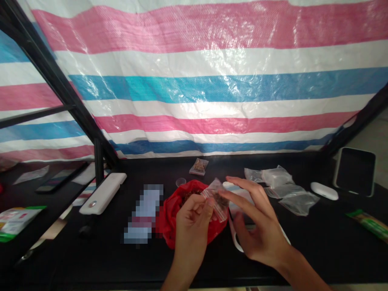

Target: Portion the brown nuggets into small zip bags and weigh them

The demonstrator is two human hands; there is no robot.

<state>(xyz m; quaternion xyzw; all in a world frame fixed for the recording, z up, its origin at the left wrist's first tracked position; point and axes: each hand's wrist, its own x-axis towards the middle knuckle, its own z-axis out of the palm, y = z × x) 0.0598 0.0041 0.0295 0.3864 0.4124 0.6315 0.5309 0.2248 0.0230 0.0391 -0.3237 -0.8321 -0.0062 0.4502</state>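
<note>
My left hand (194,220) pinches a small clear zip bag (218,202) by its edge, between thumb and fingers. Some dark brown, dried-looking bits show inside the bag. Fingers apart, my right hand (257,222) is at the bag's right side; its index fingertip overlaps the bag, and I cannot tell whether it presses on it. Below both hands lies an open red plastic bag (171,218) with loose brown bits (189,194) in it. Partly hidden behind my right hand is a white, flat device (236,238).
Behind the red bag lie a filled zip bag (199,166) and a small clear round cup (181,182). Several clear bags (277,178), a white case (324,191), a phone (355,171) and a green packet (371,224) are at right. A white power bank-like block (104,193) lies left.
</note>
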